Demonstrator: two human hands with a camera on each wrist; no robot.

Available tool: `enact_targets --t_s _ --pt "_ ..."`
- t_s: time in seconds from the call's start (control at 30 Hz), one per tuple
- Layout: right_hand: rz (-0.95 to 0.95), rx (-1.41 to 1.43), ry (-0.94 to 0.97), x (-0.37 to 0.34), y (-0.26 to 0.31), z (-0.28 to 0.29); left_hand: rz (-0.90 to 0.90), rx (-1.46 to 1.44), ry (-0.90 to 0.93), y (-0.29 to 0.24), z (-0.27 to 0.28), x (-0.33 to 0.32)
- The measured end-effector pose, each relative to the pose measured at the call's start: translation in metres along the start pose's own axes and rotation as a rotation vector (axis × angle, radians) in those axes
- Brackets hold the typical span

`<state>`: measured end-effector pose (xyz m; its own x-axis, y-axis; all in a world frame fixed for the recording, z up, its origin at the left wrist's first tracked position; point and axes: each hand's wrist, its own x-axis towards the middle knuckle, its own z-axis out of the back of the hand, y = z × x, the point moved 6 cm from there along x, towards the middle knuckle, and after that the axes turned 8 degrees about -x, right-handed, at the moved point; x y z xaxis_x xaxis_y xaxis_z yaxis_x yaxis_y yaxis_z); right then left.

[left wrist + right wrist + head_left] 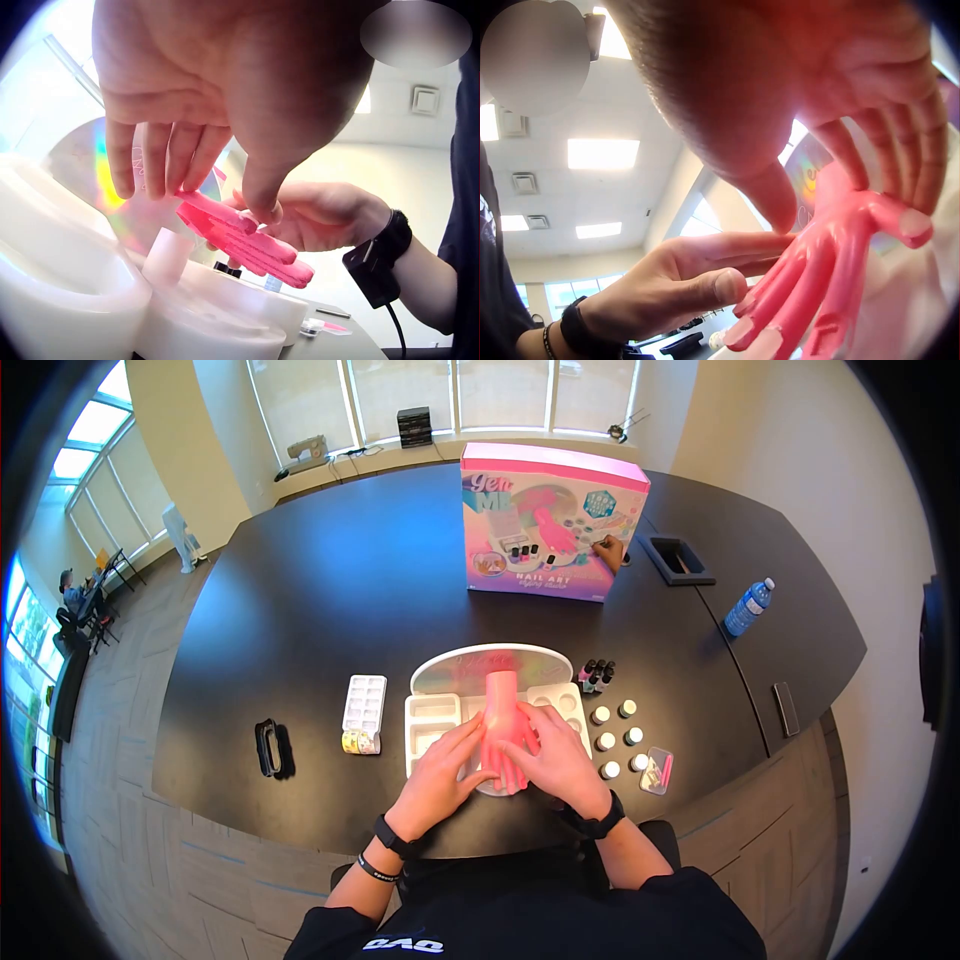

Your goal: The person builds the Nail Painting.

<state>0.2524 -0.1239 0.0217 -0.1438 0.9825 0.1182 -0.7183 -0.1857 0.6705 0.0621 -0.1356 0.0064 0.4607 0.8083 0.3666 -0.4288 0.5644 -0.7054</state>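
Observation:
A pink plastic model hand (pixel 503 700) lies between my two hands, its fingers pointing toward me. Holding its one side is my left hand (pixel 437 772), with the thumb at the model's fingers. From the other side my right hand (pixel 562 758) grips it, thumb on its back and fingers near the model's thumb (pixel 911 226). Below is a white compartment tray (pixel 411 732) with a shiny upright back panel (pixel 445 672). The left wrist view shows a short white peg (pixel 169 255) standing on the tray, beside the raised model hand.
On the dark table (pixel 330 590) stand a pink nail art box (pixel 545 525) and a water bottle (pixel 749 608). Several polish bottles (pixel 597 676), white-lidded jars (pixel 605 741) and a clear case (pixel 656 771) are right; a white palette (pixel 364 702) and black strap (pixel 266 748) left.

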Motion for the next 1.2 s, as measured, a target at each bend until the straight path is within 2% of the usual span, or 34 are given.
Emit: enact_targets --t_s 0.13,1.2 --pt "0.044 0.038 -0.052 0.002 -0.005 -0.004 0.025 -0.012 0.022 0.003 0.001 -0.001" --pt "0.026 0.001 -0.016 0.002 -0.011 -0.01 0.032 0.028 0.142 0.01 0.007 -0.003"
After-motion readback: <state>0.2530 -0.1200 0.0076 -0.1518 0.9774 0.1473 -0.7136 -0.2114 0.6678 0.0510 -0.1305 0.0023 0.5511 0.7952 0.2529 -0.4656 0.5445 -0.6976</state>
